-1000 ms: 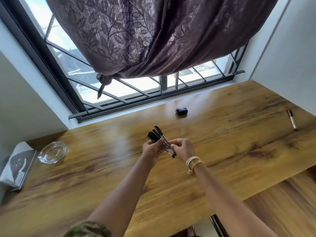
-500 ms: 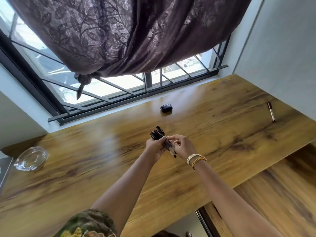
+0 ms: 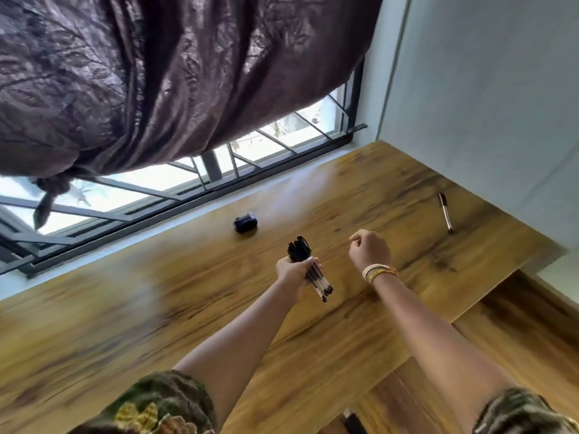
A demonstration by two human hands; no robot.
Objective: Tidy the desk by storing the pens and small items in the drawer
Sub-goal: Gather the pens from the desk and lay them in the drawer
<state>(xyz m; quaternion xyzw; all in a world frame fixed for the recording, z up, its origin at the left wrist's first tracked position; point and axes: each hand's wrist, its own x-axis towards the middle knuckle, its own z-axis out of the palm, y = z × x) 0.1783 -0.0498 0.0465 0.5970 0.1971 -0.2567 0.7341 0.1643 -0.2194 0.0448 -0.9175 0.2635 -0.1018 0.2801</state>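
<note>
Two hands are raised over the wooden desk (image 3: 200,296). One, the left hand (image 3: 294,270), is wrapped around a bundle of pens (image 3: 308,267), black caps pointing to the far side and clear barrels sticking out of the near side of the fist. Its partner, the right hand (image 3: 369,250), is just to the right of the bundle and apart from it; its fingers are loosely curled with nothing between them, and cord bracelets (image 3: 377,272) circle the wrist.

Farther off, near the window ledge, a small black case (image 3: 245,224) sits on the desk. A single pen (image 3: 445,212) lies alone far to the right, close to the wall and well apart from both hands. Behind the desk a barred window (image 3: 175,189) is half covered by a knotted purple curtain (image 3: 163,79). Patterned sleeves show at the near edge of the view. Whether any drawer is visible, I cannot tell.
</note>
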